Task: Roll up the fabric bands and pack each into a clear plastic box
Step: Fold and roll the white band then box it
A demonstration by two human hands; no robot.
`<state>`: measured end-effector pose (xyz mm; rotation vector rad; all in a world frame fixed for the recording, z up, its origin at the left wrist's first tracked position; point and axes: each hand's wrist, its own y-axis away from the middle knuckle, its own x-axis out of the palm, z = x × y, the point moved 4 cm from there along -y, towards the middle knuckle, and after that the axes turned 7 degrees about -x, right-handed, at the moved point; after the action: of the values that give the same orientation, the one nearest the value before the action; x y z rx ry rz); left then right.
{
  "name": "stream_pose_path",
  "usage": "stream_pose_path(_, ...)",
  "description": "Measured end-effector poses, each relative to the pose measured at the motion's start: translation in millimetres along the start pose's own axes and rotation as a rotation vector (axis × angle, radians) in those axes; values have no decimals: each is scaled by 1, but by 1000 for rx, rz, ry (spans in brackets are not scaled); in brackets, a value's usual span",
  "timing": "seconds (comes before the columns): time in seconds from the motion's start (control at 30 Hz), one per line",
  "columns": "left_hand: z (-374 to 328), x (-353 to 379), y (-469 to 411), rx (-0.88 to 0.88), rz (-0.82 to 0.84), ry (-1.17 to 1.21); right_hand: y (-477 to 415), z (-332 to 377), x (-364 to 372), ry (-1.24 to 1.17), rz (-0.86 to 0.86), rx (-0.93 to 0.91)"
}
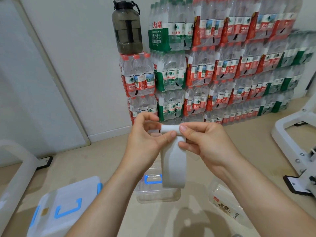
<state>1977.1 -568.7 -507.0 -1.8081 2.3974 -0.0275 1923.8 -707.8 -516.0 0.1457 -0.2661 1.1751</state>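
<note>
From my head camera, my left hand (145, 135) and right hand (203, 142) are raised in front of me, each pinching one end of a small roll at the top of a white fabric band (172, 159). The unrolled tail hangs down in a loop. Below it on the floor sits a clear plastic box (157, 194) with a blue latch. I judge I'm mid-rolling; next I need to wind in the hanging length evenly.
</note>
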Motion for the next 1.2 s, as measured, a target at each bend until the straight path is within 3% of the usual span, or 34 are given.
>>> stream_pose_path(0.23, 6, 0, 2, -41, 71, -119, -4, 7, -12, -157, -104, -27)
stream_pose_path(0.5, 6, 2, 3, -35, 14, -43, -4, 6, -7, -223, -111, -9)
stream_pose_path(0.73, 5, 1, 3, -116, 5, 72, -2, 12, -7, 118, -80, -181)
stream_pose_path(1.03, 8, -1, 2, -274, 58, 300, 2, 16, 0, 121, -3, -249)
stream_pose_path(1.2, 6, -3, 2, -291, 206, 313, 2, 16, 0, 148, 20, -273)
